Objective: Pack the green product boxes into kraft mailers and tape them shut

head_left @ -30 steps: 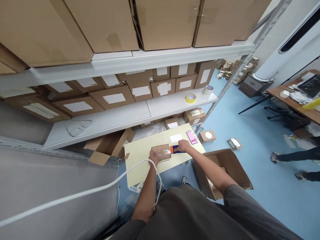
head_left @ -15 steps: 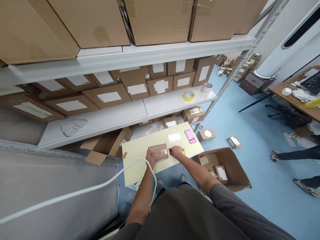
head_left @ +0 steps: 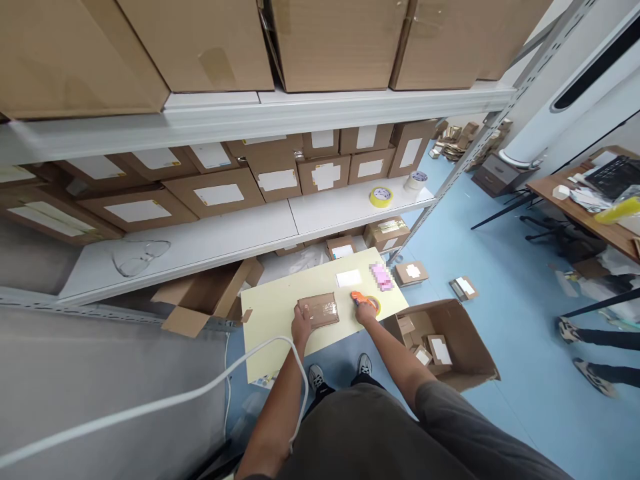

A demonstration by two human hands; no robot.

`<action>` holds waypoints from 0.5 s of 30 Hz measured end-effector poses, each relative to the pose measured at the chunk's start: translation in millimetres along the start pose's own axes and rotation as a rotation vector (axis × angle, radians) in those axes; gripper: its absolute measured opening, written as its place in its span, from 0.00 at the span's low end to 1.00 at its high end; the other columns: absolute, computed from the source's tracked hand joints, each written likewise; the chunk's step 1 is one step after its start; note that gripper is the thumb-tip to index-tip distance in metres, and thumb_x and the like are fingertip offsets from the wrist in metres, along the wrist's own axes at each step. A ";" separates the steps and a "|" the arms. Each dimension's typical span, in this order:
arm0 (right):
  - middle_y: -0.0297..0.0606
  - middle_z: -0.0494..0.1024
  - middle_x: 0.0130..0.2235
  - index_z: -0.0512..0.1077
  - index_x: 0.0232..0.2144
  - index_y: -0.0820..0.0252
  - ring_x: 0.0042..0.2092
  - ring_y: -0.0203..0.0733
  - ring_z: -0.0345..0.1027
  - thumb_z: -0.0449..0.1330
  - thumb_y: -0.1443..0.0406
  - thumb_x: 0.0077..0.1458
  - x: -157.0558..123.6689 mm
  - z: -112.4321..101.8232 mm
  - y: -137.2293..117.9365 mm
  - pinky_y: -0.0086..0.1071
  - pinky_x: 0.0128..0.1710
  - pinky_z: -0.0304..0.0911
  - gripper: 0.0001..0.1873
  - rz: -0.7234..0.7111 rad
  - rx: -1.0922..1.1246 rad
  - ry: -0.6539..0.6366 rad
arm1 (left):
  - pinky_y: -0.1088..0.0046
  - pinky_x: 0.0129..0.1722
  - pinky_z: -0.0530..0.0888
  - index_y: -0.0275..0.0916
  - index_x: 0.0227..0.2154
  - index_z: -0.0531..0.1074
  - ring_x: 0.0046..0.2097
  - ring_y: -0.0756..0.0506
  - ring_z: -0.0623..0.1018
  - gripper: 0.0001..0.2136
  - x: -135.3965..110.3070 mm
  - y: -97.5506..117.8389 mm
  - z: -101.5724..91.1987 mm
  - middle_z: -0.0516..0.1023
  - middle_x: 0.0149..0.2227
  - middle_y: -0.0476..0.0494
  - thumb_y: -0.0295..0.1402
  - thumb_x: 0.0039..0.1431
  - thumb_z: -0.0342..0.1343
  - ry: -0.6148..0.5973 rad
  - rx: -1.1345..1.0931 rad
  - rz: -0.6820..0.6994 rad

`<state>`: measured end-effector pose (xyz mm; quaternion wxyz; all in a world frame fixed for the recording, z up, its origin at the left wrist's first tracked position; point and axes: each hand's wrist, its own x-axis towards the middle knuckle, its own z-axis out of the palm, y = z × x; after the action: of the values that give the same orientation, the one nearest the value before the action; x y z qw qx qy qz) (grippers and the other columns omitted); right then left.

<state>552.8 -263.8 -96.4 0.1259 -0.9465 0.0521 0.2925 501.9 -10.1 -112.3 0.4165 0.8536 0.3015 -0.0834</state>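
Note:
A small brown cardboard parcel (head_left: 320,309) with shiny clear tape on top lies on a pale yellow board (head_left: 270,313). My left hand (head_left: 301,329) rests against the parcel's near left corner, fingers curled on its edge. My right hand (head_left: 365,312) sits to the parcel's right, closed on an orange tape dispenser (head_left: 363,299) with a yellow roll, set down on the board. A white label (head_left: 349,278) and a pink slip (head_left: 381,276) lie farther back on the board.
An open cardboard box (head_left: 453,347) holding small parcels stands on the blue floor at my right. Shelving (head_left: 260,230) with labelled boxes and tape rolls (head_left: 381,196) faces me. Another person's legs (head_left: 595,353) are at the far right. A white cable (head_left: 165,400) crosses my left arm.
My right hand has drawn the tape dispenser away from the parcel's right end and brought it down on the board. My left hand slid to the parcel's near corner.

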 end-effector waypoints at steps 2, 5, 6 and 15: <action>0.55 0.83 0.56 0.76 0.59 0.63 0.58 0.53 0.77 0.46 0.61 0.74 -7.8 -1.5 -19.9 0.37 0.55 0.68 0.25 -0.039 0.078 0.019 | 0.59 0.53 0.77 0.40 0.63 0.68 0.55 0.34 0.84 0.24 0.7 0.9 -0.4 0.84 0.55 0.31 0.49 0.77 0.43 -0.012 0.007 -0.008; 0.47 0.84 0.54 0.77 0.58 0.59 0.57 0.50 0.77 0.44 0.54 0.76 -23.6 1.3 -56.3 0.33 0.55 0.68 0.26 -0.154 0.261 -0.046 | 0.59 0.54 0.77 0.39 0.65 0.67 0.56 0.33 0.84 0.25 2.7 3.2 0.3 0.84 0.55 0.30 0.49 0.77 0.43 -0.013 0.004 -0.018; 0.45 0.84 0.55 0.76 0.59 0.57 0.57 0.50 0.77 0.49 0.52 0.74 -29.2 2.8 -67.7 0.33 0.55 0.68 0.25 -0.161 0.304 -0.064 | 0.58 0.54 0.77 0.39 0.65 0.67 0.55 0.33 0.84 0.25 3.5 4.0 0.3 0.84 0.55 0.30 0.49 0.77 0.43 -0.014 0.002 -0.028; 0.41 0.80 0.62 0.64 0.70 0.53 0.61 0.49 0.73 0.52 0.65 0.64 -50.8 -2.7 -99.5 0.34 0.60 0.67 0.33 -0.287 0.622 0.047 | 0.67 0.62 0.75 0.43 0.73 0.58 0.67 0.41 0.76 0.27 12.4 4.7 -28.5 0.75 0.68 0.38 0.46 0.78 0.43 -0.004 -0.268 0.198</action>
<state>529.5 -167.5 -44.8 0.4470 -0.8670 0.0077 0.2199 511.6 14.9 -95.8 0.5333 0.8159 0.2234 -0.0026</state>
